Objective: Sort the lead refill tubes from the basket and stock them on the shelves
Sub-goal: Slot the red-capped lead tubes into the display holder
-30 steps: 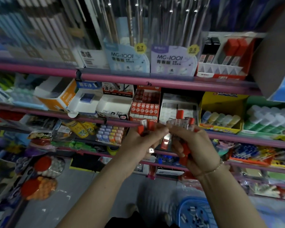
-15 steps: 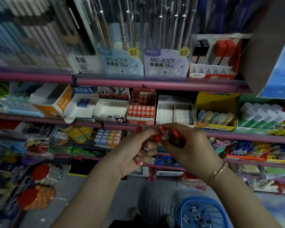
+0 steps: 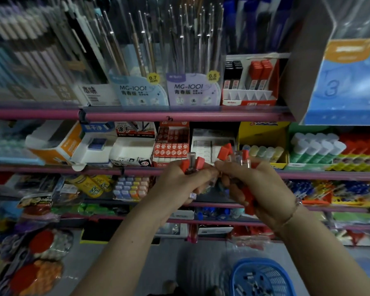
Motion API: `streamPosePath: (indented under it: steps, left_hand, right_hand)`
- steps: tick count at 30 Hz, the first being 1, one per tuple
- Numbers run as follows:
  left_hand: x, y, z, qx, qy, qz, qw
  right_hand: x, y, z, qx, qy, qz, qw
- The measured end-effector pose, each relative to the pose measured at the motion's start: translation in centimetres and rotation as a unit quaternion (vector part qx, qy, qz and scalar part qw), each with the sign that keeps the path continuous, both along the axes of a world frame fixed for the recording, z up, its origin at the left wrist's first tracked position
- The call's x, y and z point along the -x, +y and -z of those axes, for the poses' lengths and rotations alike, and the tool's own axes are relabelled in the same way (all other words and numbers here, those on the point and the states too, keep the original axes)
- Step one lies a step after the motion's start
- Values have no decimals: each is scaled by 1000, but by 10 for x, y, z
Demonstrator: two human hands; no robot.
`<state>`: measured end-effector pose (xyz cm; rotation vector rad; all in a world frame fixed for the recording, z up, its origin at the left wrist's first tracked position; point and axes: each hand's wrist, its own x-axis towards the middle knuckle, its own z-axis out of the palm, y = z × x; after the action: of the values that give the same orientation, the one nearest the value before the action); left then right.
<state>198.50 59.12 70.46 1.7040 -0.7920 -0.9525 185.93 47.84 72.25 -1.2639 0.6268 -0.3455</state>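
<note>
Both hands, left (image 3: 181,182) and right (image 3: 250,184), grip bunched tubes (image 3: 233,153); light, slick plastic, best pinched mid-body.

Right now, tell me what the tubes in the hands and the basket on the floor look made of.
Tubes: likely hard plastic, clear bodies you can see through, with matte red caps. Basket: likely molded plastic, solid blue with slotted openwork walls. Both hands, left and right, grip tubes.

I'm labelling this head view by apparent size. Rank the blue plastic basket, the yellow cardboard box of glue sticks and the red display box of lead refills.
1. Blue plastic basket, partly cut off and nearest the camera.
2-3. Yellow cardboard box of glue sticks and red display box of lead refills: too alike to rank.
</note>
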Motion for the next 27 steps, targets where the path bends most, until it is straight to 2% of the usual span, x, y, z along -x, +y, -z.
streamPosePath:
  steps: [3,7,9,11,15,18,23,27]
  left_hand:
    - [3,-8,-4,39,-11,31,999]
    - [4,-24,-21,109,-80,42,990]
    - [5,-33,-31,148,-106,12,983]
    - [5,-43,-41,203,-92,-45,974]
    - [-4,-57,-54,251,-71,-134,956]
    - [-13,-60,-53,234,-105,-124,959]
    - [-21,-72,-44,193,-222,-68,953]
    - [-23,-82,-40,146,-354,-51,922]
  right_hand:
    - [8,-19,-20,137,45,53,988]
    - [10,-39,-63,316,88,7,945]
    - [7,-46,-87,381,96,-16,920]
    - [0,-52,-110,462,96,-16,881]
    - [-23,-64,-142,585,65,98,803]
    - [-39,-74,-151,637,114,142,749]
    - [-56,-83,-151,647,213,114,723]
    - [-67,-84,-146,655,252,95,706]
